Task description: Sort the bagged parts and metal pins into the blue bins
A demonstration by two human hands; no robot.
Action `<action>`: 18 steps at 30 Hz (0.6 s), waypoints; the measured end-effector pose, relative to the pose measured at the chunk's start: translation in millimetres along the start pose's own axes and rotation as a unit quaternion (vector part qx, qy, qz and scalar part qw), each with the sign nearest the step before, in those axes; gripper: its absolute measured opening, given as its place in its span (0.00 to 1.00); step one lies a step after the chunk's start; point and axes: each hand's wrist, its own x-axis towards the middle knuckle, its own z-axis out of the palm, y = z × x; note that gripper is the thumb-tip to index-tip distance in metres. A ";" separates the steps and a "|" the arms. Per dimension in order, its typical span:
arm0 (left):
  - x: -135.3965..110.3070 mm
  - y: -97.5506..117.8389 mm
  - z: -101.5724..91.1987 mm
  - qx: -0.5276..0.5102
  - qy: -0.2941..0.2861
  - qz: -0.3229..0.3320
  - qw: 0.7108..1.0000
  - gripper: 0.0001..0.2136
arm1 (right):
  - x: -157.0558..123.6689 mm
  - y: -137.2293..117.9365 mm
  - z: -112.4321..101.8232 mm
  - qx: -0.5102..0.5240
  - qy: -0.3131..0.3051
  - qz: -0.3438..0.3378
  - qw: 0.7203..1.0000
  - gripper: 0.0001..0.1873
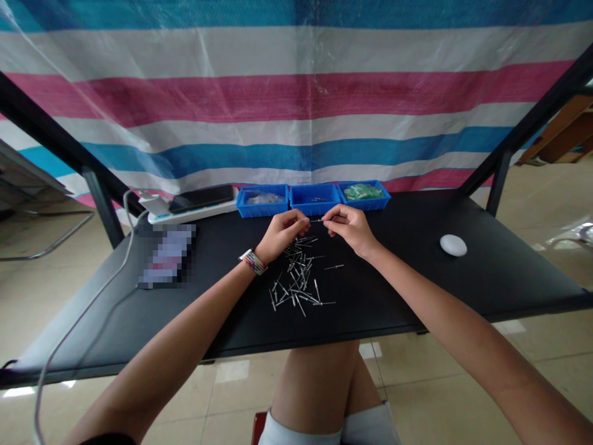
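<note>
In front of the blue bins, a single blind rivet (316, 220) spans the small gap between my two hands. My left hand (283, 232) is closed, pinching the thin mandrel end with thumb and fingertips. The fingers of my right hand (351, 228) are also pinched together, at the rivet's other end. Below them a loose pile of blind rivets (299, 281) lies scattered on the black table (384, 296). One separate rivet (334, 267) rests to the right of the pile. Just beyond my hands, the middle blue bin (301, 193) contains a few rivets.
The left blue bin (258, 211) contains clear plastic bags, the right bin (372, 203) green packets. A phone (201, 198) lies on a white power strip (217, 212); a cable (111, 278) trails off the left side. A blurred-out device (167, 256) and a white mouse (453, 245) flank my arms.
</note>
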 end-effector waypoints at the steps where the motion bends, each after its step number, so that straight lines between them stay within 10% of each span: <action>1: 0.0 0.6 0.1 0.002 0.000 0.004 1.000 0.17 | -0.1 0.1 0.2 0.000 -0.001 0.002 1.000 0.11; 18: 2.9 -8.3 -3.3 0.067 0.020 0.033 0.997 0.09 | -0.9 13.7 4.6 0.063 0.003 0.048 0.997 0.13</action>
